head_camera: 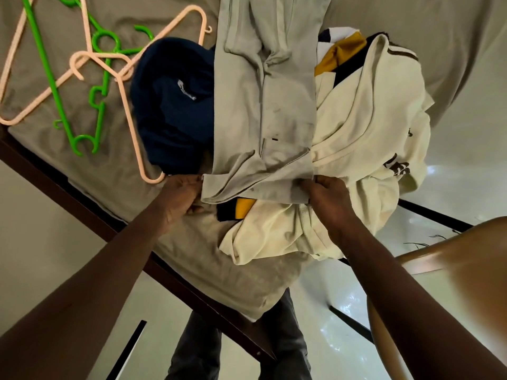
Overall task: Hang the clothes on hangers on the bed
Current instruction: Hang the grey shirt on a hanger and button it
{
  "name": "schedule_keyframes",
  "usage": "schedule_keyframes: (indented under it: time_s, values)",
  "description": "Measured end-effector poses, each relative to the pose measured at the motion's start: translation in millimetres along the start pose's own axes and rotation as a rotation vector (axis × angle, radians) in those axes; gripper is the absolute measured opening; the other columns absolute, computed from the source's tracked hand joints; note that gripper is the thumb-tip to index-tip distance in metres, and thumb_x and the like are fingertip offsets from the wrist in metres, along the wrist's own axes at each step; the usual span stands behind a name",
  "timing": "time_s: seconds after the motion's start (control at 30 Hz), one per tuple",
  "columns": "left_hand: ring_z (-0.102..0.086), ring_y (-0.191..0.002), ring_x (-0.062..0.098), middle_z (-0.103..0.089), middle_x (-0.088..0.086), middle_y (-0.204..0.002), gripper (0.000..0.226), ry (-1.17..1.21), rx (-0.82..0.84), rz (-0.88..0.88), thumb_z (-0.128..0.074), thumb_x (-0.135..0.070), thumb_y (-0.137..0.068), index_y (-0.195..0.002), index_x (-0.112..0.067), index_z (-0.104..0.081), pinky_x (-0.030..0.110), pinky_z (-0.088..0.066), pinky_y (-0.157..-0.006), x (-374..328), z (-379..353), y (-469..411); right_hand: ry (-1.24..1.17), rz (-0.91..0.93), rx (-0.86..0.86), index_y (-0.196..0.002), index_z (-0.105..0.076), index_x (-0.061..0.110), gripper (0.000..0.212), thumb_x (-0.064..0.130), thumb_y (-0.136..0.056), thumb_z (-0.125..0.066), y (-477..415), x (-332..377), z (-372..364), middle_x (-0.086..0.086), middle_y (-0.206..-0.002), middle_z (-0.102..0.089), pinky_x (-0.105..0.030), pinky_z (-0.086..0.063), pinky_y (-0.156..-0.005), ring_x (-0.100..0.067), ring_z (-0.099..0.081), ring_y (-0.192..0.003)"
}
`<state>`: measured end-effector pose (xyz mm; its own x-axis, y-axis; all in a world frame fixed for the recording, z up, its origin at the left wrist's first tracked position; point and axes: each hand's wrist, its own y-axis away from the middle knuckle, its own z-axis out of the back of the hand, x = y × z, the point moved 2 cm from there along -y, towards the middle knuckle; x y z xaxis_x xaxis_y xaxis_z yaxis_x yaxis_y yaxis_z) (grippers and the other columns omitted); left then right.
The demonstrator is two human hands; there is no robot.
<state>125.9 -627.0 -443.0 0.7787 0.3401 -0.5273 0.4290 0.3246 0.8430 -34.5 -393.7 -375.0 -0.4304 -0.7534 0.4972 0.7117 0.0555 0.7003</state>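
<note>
Spanning left hand (pixel 181 195) to right hand (pixel 327 199): trousers' (pixel 263 105) edge (seemingly pinched).

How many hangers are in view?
4 hangers, tangled on the bed left of the clothes: two peach, two green. Others may hide under clothes.

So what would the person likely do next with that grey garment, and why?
Probably lift the grey garment clear of the pile: the left hand and right hand pinch its near edge, while the hangers lie apart on the bed, untouched.
</note>
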Motion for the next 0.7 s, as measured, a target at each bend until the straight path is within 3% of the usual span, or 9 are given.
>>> schedule_keyframes:
  time_s: [0.07, 0.13, 0.23, 0.33, 0.43, 0.6, 0.7]
  values:
    - [-0.068, -0.081, 0.019, -0.072, 0.014, -0.098, 0.022, 0.008, 0.022, 0.032, -0.057, -0.032, -0.106, -0.101, -0.021, -0.076, 0.029, -0.059, -0.068, -1.1, -3.6, -1.2, 0.025, -0.013, 0.001, -0.091, -0.071, 0.002, 0.046, 0.045, -0.078, -0.062, 3.5, 1.1, -2.1, -0.017, -0.080, -0.070, -0.041, -0.049, -0.070, -0.021, -0.058, -0.071]
    - [-0.072, -0.075, 0.015, -0.075, 0.012, -0.100, 0.025, 0.044, 0.011, 0.060, -0.055, -0.039, -0.106, -0.108, -0.021, -0.073, 0.032, -0.061, -0.071, -4.4, -6.9, 2.2, 0.052, -0.013, 0.014, -0.083, -0.074, 0.012, 0.031, 0.042, -0.082, -0.063, 8.2, -0.1, -3.4, -0.005, -0.071, -0.069, -0.042, -0.051, -0.072, -0.021, -0.061, -0.070]
    - [-0.078, -0.084, 0.019, -0.078, 0.008, -0.104, 0.036, 0.100, 0.005, 0.143, -0.056, -0.052, -0.101, -0.120, -0.023, -0.064, 0.042, -0.063, -0.081, -9.5, -9.0, 6.0, 0.076, 0.003, 0.031, -0.079, -0.075, 0.021, 0.021, 0.037, -0.088, -0.064, 18.7, -5.8, -2.6, 0.003, -0.069, -0.070, -0.042, -0.053, -0.074, -0.020, -0.063, -0.071]
    - [-0.079, -0.086, 0.021, -0.077, 0.004, -0.102, 0.060, 0.133, -0.025, 0.196, -0.066, -0.075, -0.081, -0.117, -0.028, -0.059, 0.046, -0.063, -0.085, -14.6, -8.5, 7.9, 0.085, 0.021, -0.008, -0.081, -0.069, 0.007, 0.042, 0.048, -0.090, -0.067, 25.3, -14.0, -1.5, -0.009, -0.078, -0.071, -0.047, -0.053, -0.076, -0.025, -0.065, -0.076]
    - [-0.077, -0.087, 0.019, -0.076, -0.001, -0.103, 0.045, 0.148, -0.066, 0.144, -0.070, -0.068, -0.084, -0.106, -0.030, -0.061, 0.045, -0.061, -0.089, -16.2, -16.0, 11.2, 0.034, 0.027, -0.016, -0.061, -0.051, 0.014, 0.059, 0.063, -0.087, -0.068, 26.1, -15.6, -2.7, 0.003, -0.055, -0.051, -0.045, -0.046, -0.067, -0.018, -0.051, -0.059]
    - [-0.075, -0.093, 0.017, -0.076, -0.005, -0.106, 0.028, 0.220, -0.098, 0.093, -0.074, -0.052, -0.090, -0.107, -0.030, -0.067, 0.044, -0.059, -0.094, -6.2, -24.3, 9.3, -0.144, 0.014, -0.128, -0.075, -0.055, -0.001, 0.066, 0.063, -0.086, -0.069, 20.7, -6.2, -12.1, 0.003, -0.064, -0.050, -0.054, -0.056, -0.074, -0.015, -0.051, -0.064]
    - [-0.076, -0.087, 0.014, -0.077, -0.001, -0.110, 0.030, 0.239, -0.140, 0.017, -0.073, -0.050, -0.091, -0.112, -0.030, -0.069, 0.034, -0.063, -0.076, 2.5, -24.6, 8.3, -0.105, 0.087, -0.261, -0.064, -0.048, 0.013, 0.053, 0.054, -0.093, -0.067, 28.3, -0.5, -12.9, 0.016, -0.056, -0.047, -0.030, -0.041, -0.060, -0.004, -0.045, -0.053]
